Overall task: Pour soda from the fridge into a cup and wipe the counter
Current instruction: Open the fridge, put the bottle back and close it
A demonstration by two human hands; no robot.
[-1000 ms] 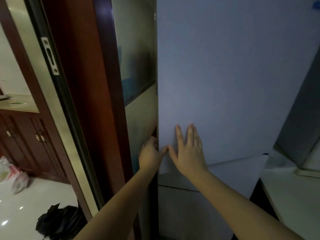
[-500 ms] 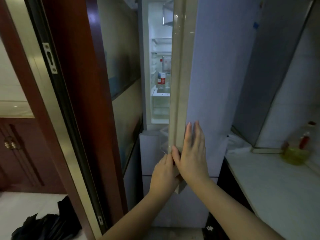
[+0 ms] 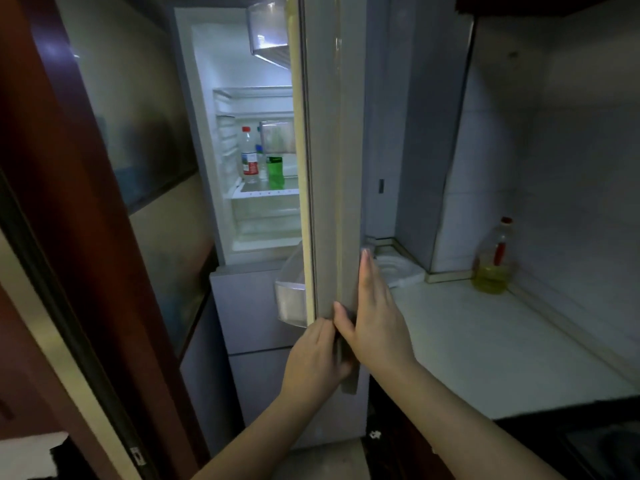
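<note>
The fridge door (image 3: 329, 168) stands swung open, seen edge-on in the middle of the head view. My left hand (image 3: 317, 358) is shut on the door's lower edge. My right hand (image 3: 375, 313) lies flat against the door's outer face, fingers together and pointing up. Inside the lit fridge, a clear bottle with a red cap and red label (image 3: 249, 155) stands on a shelf, with a green carton (image 3: 275, 171) beside it. The pale counter (image 3: 502, 341) runs to the right of the fridge.
A bottle of yellow oil with a red cap (image 3: 495, 261) stands at the back of the counter by the tiled wall. A dark red wooden door frame (image 3: 86, 237) closes in the left side. A white folded object (image 3: 398, 268) lies in the counter's back corner.
The fridge door has gone from closed to wide open, pulled by both hands. The lit shelves and the bottle have come into sight, and the view has shifted right over the counter.
</note>
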